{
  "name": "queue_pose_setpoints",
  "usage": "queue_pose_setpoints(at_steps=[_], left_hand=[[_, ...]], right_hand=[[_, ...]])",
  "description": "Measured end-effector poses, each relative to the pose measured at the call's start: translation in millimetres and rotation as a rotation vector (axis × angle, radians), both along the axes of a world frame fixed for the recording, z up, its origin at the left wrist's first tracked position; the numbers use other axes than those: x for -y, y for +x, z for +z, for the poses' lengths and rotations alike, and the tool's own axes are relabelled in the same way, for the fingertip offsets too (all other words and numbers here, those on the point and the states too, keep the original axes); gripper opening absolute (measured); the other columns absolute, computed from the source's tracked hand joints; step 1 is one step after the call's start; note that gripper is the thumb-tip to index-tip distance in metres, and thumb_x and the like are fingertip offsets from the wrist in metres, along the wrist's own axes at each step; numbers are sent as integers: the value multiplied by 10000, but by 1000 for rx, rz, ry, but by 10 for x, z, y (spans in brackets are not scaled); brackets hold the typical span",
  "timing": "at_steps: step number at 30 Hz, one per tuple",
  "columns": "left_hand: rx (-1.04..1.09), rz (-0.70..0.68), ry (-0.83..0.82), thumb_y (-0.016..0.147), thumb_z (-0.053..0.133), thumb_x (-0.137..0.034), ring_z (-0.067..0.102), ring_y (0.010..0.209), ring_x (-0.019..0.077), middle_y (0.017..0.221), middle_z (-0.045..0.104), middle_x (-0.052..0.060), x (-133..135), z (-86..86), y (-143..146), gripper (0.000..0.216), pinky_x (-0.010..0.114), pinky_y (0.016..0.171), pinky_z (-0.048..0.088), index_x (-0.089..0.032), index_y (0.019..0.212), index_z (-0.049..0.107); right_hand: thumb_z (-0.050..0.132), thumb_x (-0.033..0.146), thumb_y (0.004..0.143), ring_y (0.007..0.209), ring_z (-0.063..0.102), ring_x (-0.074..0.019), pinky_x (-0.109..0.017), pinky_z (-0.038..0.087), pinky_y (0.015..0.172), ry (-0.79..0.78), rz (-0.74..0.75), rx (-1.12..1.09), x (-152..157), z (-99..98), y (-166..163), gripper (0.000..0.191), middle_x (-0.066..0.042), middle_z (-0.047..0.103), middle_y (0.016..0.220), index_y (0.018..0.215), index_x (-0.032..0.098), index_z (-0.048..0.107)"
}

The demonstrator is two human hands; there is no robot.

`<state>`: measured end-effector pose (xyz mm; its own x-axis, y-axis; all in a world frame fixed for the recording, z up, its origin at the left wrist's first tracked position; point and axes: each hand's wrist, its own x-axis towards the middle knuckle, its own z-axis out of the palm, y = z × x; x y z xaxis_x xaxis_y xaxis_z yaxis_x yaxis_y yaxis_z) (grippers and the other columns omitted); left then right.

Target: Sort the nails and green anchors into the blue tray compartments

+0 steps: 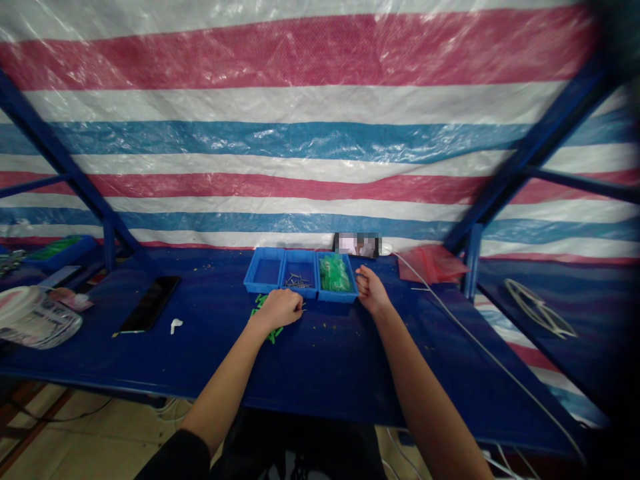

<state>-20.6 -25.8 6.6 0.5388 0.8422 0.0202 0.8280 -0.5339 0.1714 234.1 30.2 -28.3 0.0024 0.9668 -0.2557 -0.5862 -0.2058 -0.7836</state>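
Observation:
My left hand is closed above the table, just in front of the middle blue bin. The thin metal tip of a screw sticks out by its fingertips. Beneath and beside this hand lie loose green plastic wall plugs, partly hidden by it. Several screws lie in the middle bin. Clear bags with green contents fill the right bin. My right hand is beside that bin's right wall, fingers curled in; what they hold, if anything, cannot be made out.
The left bin joins the row. Behind it stands a lit phone with a white cable. Red plastic bags lie at right. A dark phone, a white earbud and a tub are at left.

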Motion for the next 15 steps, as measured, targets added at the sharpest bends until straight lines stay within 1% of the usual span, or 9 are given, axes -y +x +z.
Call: queue_pose_setpoints(at_steps=[5,9,15], left_hand=[[-37,5,-33,728,544,-251,635,750,225,756,682,41,-19,24,-34,140,287,646,456,-214,783,667],[-63,24,-51,734,516,-220,634,774,212,780,685,36,-20,59,-53,158,275,660,455,-212,790,664],[-42,10,-79,754,503,-217,626,763,195,768,677,18,-29,60,-69,148,252,634,427,-212,801,643]], right_hand=[[466,307,839,237,124,-31,-134,92,242,-15,-11,-4,1,8,-3,185,126,207,305,702,184,480],[458,313,842,236,126,-32,-136,93,241,-23,-4,1,-4,6,0,195,124,206,304,696,185,480],[474,315,832,237,125,-31,-138,97,242,-14,-7,-3,0,4,-4,189,125,204,309,696,185,481]])
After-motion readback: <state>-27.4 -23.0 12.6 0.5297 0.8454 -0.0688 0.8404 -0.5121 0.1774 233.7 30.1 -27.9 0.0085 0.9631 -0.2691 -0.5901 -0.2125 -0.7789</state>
